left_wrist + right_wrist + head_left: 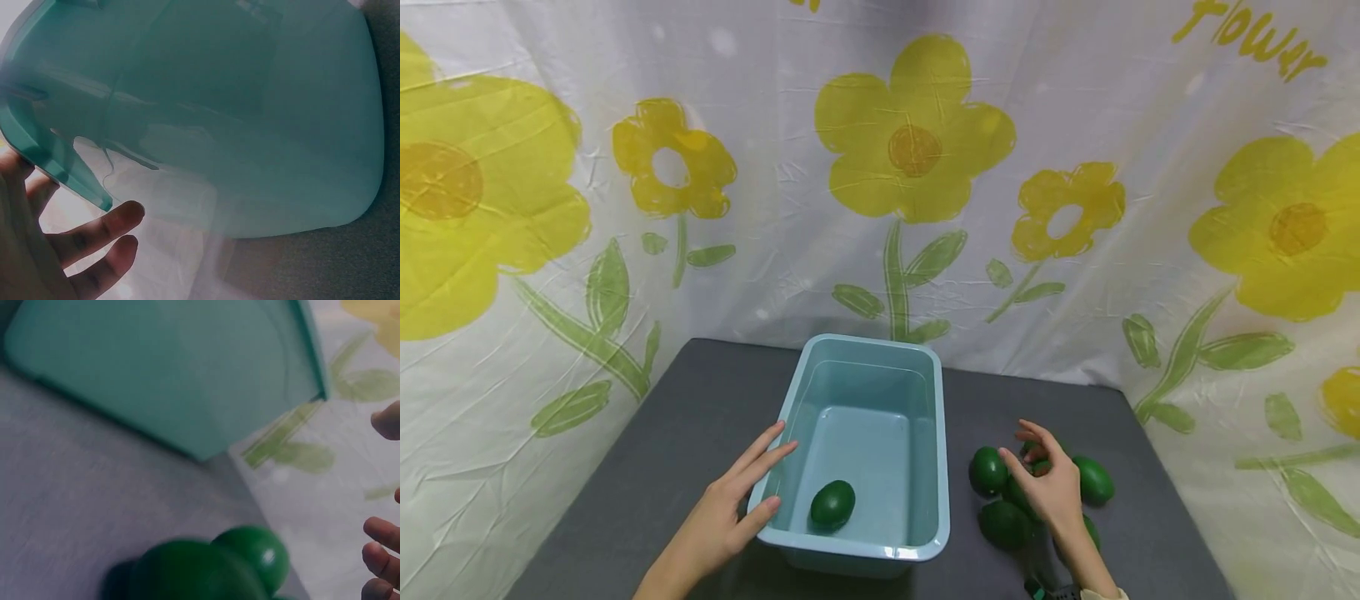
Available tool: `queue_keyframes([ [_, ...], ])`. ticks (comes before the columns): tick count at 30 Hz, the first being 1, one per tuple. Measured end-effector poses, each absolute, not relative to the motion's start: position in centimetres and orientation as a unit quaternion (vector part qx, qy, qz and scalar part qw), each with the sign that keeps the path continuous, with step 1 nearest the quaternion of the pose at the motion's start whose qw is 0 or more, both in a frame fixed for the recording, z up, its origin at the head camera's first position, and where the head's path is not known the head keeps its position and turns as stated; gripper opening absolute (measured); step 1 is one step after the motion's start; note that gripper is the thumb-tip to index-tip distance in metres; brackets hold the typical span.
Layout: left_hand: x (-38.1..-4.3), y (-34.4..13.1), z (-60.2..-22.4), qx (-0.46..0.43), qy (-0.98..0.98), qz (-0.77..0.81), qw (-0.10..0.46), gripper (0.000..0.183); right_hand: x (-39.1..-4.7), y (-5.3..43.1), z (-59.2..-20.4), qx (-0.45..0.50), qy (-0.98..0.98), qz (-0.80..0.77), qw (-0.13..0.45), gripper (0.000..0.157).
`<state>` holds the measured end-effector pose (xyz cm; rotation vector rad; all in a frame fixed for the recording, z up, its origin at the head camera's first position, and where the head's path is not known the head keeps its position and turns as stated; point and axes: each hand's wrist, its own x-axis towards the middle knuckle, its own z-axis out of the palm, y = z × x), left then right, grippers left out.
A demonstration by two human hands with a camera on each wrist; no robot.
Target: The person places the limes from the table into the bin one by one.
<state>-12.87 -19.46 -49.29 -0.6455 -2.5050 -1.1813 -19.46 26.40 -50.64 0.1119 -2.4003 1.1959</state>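
A light blue plastic basin (pixel 945 483) stands on the dark table, with one smooth dark green oval fruit (pixel 832 504) on its floor at the near left. My left hand (pixel 718 512) rests at the basin's left rim, fingers spread and fairly straight; the left wrist view shows the fingertips by the basin's edge (pixel 87 184). To the right of the basin, my right hand (pixel 1051 487) hovers over a group of several similar green fruits (pixel 1004 525), thumb and fingers apart and loosely bent. Nothing shows between them. The hand partly hides the fruits behind it.
A grey-black cloth (pixel 722 408) covers the table. A white curtain with yellow flowers (pixel 775 250) hangs behind and along both sides. One green fruit (pixel 1093 481) lies at the right of the group. A dark wristband (pixel 1063 592) shows on the right wrist.
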Motion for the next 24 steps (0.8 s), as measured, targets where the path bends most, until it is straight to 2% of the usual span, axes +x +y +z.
queue_keyframes([
  [14, -12.9, -19.5, -49.3, -0.228, -0.869, -0.412, 0.15, 0.062, -19.5, 27.3, -54.0, 0.09, -0.942, 0.261, 0.19, 0.072],
  [24, -12.8, -19.5, -49.3, -0.231, -0.87, -0.409, 0.149, 0.061, -19.8, 27.1, -53.9, 0.106, -0.968, 0.172, 0.149, 0.062],
])
